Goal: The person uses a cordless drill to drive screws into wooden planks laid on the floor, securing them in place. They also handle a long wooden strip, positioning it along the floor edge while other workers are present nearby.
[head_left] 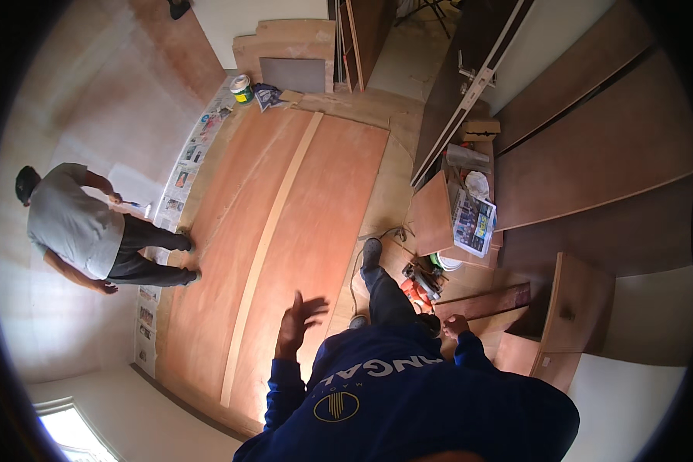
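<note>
My left hand (300, 319) is raised over a large reddish plywood sheet (331, 185) on the floor. Its fingers are spread, with nothing in them. By my right side, my right hand (455, 326) has its fingers curled; whatever they may hold is hidden. Next to it is a dark rounded thing (430, 324) that I cannot make out. A pale wooden strip (273, 223) runs lengthwise along the plywood. Beyond my right hand, an orange-and-black power tool (418, 291) lies on the floor, with a cable near my foot.
At the left, another person (85, 219) holds a brush (135, 204) near the wall. Newspaper (185, 173) lines the wall's foot. A paint bucket (241, 88) stands at the far corner. Wooden boxes (435, 215), a newspaper (473, 223) and long boards (593, 146) crowd the right, beside a dark door (462, 85).
</note>
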Demonstrator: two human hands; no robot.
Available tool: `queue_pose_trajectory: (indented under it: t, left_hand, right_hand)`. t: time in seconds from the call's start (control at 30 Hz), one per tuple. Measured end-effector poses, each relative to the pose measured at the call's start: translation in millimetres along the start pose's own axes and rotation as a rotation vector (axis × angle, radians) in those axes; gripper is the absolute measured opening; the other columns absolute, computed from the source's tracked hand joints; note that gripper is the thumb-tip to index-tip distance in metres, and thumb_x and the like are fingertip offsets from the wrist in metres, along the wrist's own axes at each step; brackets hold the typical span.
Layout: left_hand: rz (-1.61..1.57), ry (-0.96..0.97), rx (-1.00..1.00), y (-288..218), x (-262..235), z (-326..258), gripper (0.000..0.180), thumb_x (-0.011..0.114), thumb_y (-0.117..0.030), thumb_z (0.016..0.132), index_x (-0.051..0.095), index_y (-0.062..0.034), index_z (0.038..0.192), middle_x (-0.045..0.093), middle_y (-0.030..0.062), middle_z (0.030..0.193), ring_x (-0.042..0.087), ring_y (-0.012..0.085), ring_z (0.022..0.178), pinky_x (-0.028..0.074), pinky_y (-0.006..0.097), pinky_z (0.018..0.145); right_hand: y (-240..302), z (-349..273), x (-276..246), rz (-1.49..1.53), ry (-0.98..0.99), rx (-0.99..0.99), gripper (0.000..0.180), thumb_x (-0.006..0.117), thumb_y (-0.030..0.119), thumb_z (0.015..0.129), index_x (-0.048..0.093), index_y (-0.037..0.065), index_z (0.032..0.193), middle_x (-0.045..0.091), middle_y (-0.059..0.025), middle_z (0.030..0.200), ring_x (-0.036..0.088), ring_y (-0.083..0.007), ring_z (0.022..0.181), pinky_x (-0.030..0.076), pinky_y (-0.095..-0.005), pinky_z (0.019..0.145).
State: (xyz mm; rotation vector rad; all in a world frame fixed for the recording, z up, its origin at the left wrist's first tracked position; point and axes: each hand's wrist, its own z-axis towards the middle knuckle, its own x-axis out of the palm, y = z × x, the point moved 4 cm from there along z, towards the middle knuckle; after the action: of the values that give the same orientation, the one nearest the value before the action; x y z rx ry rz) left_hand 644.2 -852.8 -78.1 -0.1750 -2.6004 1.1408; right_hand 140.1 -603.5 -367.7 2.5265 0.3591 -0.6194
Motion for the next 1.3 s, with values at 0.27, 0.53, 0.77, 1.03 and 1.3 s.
queue_pose_trajectory:
  t: [0.27,0.53,0.77,1.03,1.3]
  left_hand:
    - [0.144,0.987,0.978,-363,193,-18,0.122,0.003,-0.085,0.087,0.056,0.0122,0.137,0.056,0.0356,0.138,0.048,0.045,0.137,0.041,0.05,0.108]
    - [0.647,0.825,1.562,-519,236,8,0.064,0.042,-0.043,0.087,0.063,0.0005,0.129,0.062,0.0253,0.133,0.058,0.0433,0.127,0.049,0.047,0.083]
    - [0.659,0.617,1.605,-572,200,74,0.035,0.076,-0.007,0.087,0.07,-0.0097,0.121,0.067,0.0162,0.129,0.066,0.0418,0.119,0.056,0.045,0.061]
    - [0.438,0.389,1.184,-619,78,244,0.084,0.043,-0.069,0.094,0.068,0.0064,0.12,0.063,0.0313,0.13,0.062,0.0461,0.122,0.05,0.053,0.095]
    - [0.658,-0.242,0.191,-513,-101,539,0.063,0.069,-0.049,0.095,0.063,-0.0025,0.137,0.067,0.0248,0.129,0.065,0.0383,0.119,0.051,0.044,0.1]
  right_hand:
    - [109,91,-73,-0.234,-0.076,-0.215,0.033,0.063,0.037,0.087,0.073,0.007,0.075,0.073,-0.0181,0.076,0.074,-0.0324,0.074,0.058,-0.0449,0.07]
    - [215,184,-136,0.367,-0.015,-0.099,0.018,0.065,0.014,0.091,0.066,0.005,0.076,0.067,-0.0095,0.065,0.067,-0.0228,0.058,0.054,-0.0391,0.055]
    - [333,250,-187,0.238,-0.034,-0.087,0.017,0.071,0.018,0.09,0.068,0.003,0.082,0.069,-0.0082,0.067,0.066,-0.0191,0.056,0.054,-0.0353,0.053]
    - [478,339,-191,0.055,0.048,-0.095,0.023,0.072,0.021,0.088,0.063,0.003,0.077,0.07,-0.01,0.069,0.068,-0.0197,0.058,0.056,-0.0363,0.055]
    - [695,454,-213,-0.606,0.212,-0.119,0.023,0.067,0.027,0.087,0.071,0.004,0.089,0.074,-0.0158,0.084,0.072,-0.0285,0.086,0.056,-0.0438,0.076]
